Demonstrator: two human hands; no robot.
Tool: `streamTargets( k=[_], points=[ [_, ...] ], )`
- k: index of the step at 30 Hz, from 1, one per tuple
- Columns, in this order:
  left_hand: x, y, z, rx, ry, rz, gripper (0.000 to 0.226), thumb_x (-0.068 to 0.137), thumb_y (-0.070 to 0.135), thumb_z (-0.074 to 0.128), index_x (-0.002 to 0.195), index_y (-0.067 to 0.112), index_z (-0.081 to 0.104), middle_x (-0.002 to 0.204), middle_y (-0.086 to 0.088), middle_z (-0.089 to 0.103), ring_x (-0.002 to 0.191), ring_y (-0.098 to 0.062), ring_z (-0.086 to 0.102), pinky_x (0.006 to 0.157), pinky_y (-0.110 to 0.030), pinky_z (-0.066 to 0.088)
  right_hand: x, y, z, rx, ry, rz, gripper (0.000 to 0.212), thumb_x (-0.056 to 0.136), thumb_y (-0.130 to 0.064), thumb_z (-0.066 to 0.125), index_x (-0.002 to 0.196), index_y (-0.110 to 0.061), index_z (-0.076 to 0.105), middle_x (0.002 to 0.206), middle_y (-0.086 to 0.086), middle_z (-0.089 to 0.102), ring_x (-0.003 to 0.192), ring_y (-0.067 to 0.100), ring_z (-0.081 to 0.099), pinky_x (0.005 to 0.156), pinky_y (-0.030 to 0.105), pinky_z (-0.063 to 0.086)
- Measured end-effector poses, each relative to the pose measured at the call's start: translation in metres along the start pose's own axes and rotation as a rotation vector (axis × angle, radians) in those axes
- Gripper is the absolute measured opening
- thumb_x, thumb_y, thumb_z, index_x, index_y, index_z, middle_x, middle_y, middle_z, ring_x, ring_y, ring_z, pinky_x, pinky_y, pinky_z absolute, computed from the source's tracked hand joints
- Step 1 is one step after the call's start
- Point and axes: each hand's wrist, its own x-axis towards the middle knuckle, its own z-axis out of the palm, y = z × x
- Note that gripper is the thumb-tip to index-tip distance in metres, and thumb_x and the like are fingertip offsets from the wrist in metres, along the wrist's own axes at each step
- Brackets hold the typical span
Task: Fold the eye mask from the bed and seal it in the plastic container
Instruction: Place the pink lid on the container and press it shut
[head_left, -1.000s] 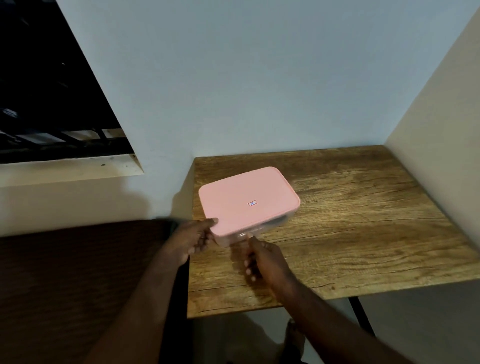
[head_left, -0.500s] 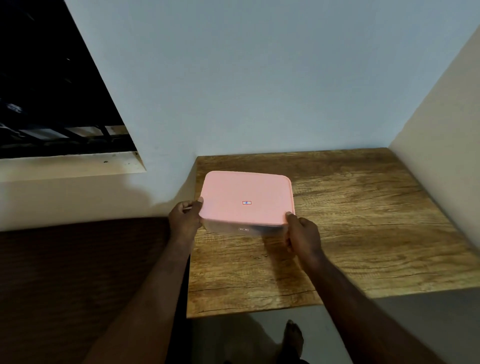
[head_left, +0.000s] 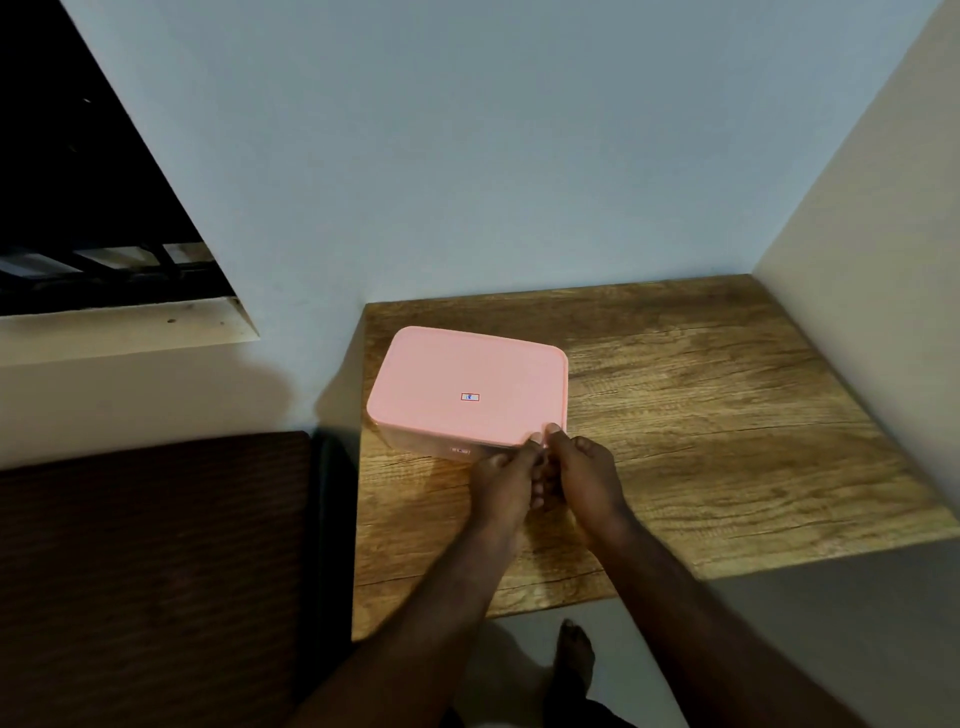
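Observation:
A clear plastic container with a pink lid (head_left: 457, 384) sits on the near-left part of a wooden table (head_left: 701, 415). Both of my hands meet at the lid's near right corner. My left hand (head_left: 506, 480) has its fingers curled at the lid's front edge, and my right hand (head_left: 584, 475) pinches the same corner with its thumb on top of the lid. The eye mask is not visible; the lid hides the container's inside.
The table stands in a corner, with a pale wall behind it and another on its right. A dark brown bed (head_left: 145, 571) lies to the left of the table. A dark window opening (head_left: 78, 182) is at upper left. My foot (head_left: 574, 660) shows below the table's front edge.
The container was turned square and settled on the table. My hands left its left and right sides and came together at the lid's near right corner.

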Motion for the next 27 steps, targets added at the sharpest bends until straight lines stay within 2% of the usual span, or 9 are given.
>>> streamTargets(
  k=[6, 11, 14, 18, 20, 21, 22, 24, 27],
  points=[
    [0.002, -0.005, 0.007, -0.025, 0.024, 0.029, 0.022, 0.088, 0.028, 0.069, 0.074, 0.011, 0.069, 0.052, 0.004, 0.058, 0.045, -0.007, 0.050, 0.041, -0.019, 0.039, -0.001, -0.001, 0.000, 0.096, -0.016, 0.016, 0.031, 0.097, -0.031, 0.059, 0.088, -0.001, 0.061, 0.056, 0.012, 0.059, 0.047, 0.023, 0.057, 0.044, 0.030, 0.049],
    [0.006, 0.001, 0.000, 0.053, -0.028, 0.039, 0.025, 0.089, 0.031, 0.068, 0.076, 0.010, 0.070, 0.054, 0.003, 0.059, 0.047, -0.008, 0.052, 0.045, -0.022, 0.043, 0.003, 0.000, -0.002, 0.068, 0.008, -0.001, 0.042, 0.095, -0.039, 0.061, 0.087, 0.003, 0.063, 0.062, 0.015, 0.064, 0.053, 0.026, 0.060, 0.049, 0.032, 0.052],
    [0.005, 0.010, -0.016, 0.215, -0.111, 0.068, 0.023, 0.089, 0.026, 0.068, 0.078, 0.006, 0.070, 0.059, -0.003, 0.062, 0.051, -0.012, 0.054, 0.047, -0.023, 0.044, 0.009, 0.001, -0.005, 0.036, 0.095, -0.031, 0.044, 0.096, -0.045, 0.056, 0.075, -0.007, 0.064, 0.057, 0.007, 0.059, 0.049, 0.018, 0.053, 0.044, 0.025, 0.043],
    [-0.003, 0.023, -0.057, 0.544, 0.035, 0.630, 0.018, 0.090, 0.022, 0.067, 0.076, 0.011, 0.069, 0.067, 0.000, 0.065, 0.062, -0.007, 0.058, 0.059, -0.020, 0.045, 0.015, 0.009, -0.016, -0.065, 0.282, -0.156, 0.049, 0.098, -0.044, 0.051, 0.062, -0.012, 0.058, 0.056, 0.009, 0.052, 0.052, 0.020, 0.046, 0.051, 0.035, 0.040],
    [-0.003, 0.035, -0.082, 0.683, 0.248, 0.885, 0.007, 0.089, 0.019, 0.066, 0.089, 0.014, 0.071, 0.082, 0.005, 0.066, 0.077, -0.008, 0.061, 0.068, -0.019, 0.048, 0.014, 0.013, -0.017, -0.178, 0.333, -0.325, 0.040, 0.098, -0.039, 0.054, 0.065, -0.015, 0.054, 0.059, 0.004, 0.054, 0.055, 0.018, 0.047, 0.054, 0.036, 0.041],
    [0.001, 0.042, -0.094, 0.687, 0.378, 0.926, 0.008, 0.089, 0.018, 0.067, 0.094, 0.013, 0.070, 0.088, 0.003, 0.065, 0.081, -0.012, 0.061, 0.071, -0.024, 0.049, 0.011, 0.013, -0.015, -0.225, 0.338, -0.399, 0.034, 0.097, -0.038, 0.054, 0.068, -0.021, 0.054, 0.060, -0.004, 0.056, 0.055, 0.012, 0.049, 0.052, 0.033, 0.042],
    [0.005, 0.049, -0.106, 0.634, 0.497, 0.898, 0.013, 0.087, 0.020, 0.069, 0.097, 0.011, 0.069, 0.091, 0.000, 0.065, 0.082, -0.015, 0.062, 0.072, -0.028, 0.050, 0.009, 0.010, -0.012, -0.263, 0.340, -0.459, 0.029, 0.096, -0.040, 0.055, 0.071, -0.025, 0.055, 0.061, -0.009, 0.057, 0.054, 0.005, 0.049, 0.051, 0.026, 0.043],
    [0.015, 0.061, -0.125, 0.492, 0.622, 0.668, 0.024, 0.085, 0.030, 0.072, 0.099, 0.012, 0.064, 0.091, -0.002, 0.065, 0.084, -0.019, 0.062, 0.073, -0.031, 0.050, 0.006, 0.005, -0.002, -0.322, 0.333, -0.546, 0.023, 0.094, -0.042, 0.056, 0.075, -0.030, 0.055, 0.065, -0.011, 0.059, 0.058, 0.001, 0.053, 0.050, 0.014, 0.040],
    [0.033, 0.066, -0.140, 0.473, 0.510, 0.316, 0.034, 0.086, 0.046, 0.067, 0.081, 0.012, 0.062, 0.074, -0.001, 0.062, 0.074, -0.021, 0.062, 0.069, -0.033, 0.048, 0.009, 0.002, 0.008, -0.408, 0.302, -0.581, 0.014, 0.094, -0.035, 0.061, 0.083, -0.026, 0.057, 0.076, -0.008, 0.061, 0.067, 0.004, 0.056, 0.055, 0.020, 0.042]
  ],
)
